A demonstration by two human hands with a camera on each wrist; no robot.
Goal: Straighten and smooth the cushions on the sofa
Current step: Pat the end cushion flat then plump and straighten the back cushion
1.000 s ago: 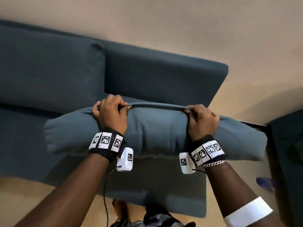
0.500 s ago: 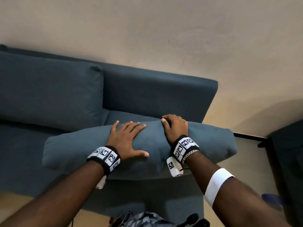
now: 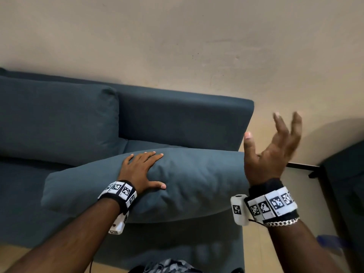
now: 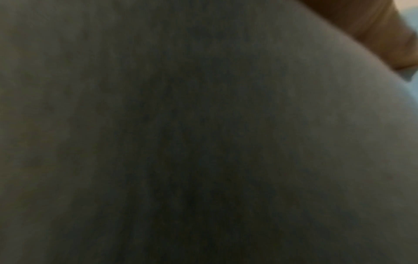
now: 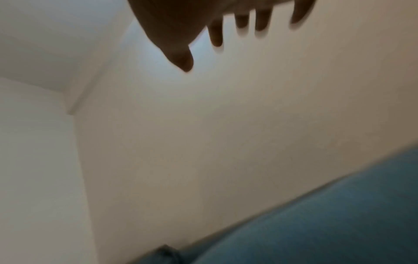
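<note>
A long blue-grey cushion (image 3: 193,182) lies across the seat of the blue sofa (image 3: 183,119), its right end reaching past the sofa's right edge. My left hand (image 3: 143,170) lies flat on top of the cushion, fingers spread and straight. The left wrist view is filled by dark cushion fabric (image 4: 203,142). My right hand (image 3: 275,146) is raised in the air off the cushion's right end, fingers spread, holding nothing; the right wrist view shows its fingers (image 5: 262,19) against the wall. A second back cushion (image 3: 57,123) stands upright at the sofa's left.
A beige wall (image 3: 197,46) runs behind the sofa. A dark piece of furniture (image 3: 346,186) stands at the right, with a strip of light floor (image 3: 275,253) between it and the sofa. A blue object (image 3: 331,242) lies blurred low at the right.
Both hands let go of the cushion's top seam. The cushion dropped onto the seat, my left hand flattened on it, and my right hand lifted up and to the right.
</note>
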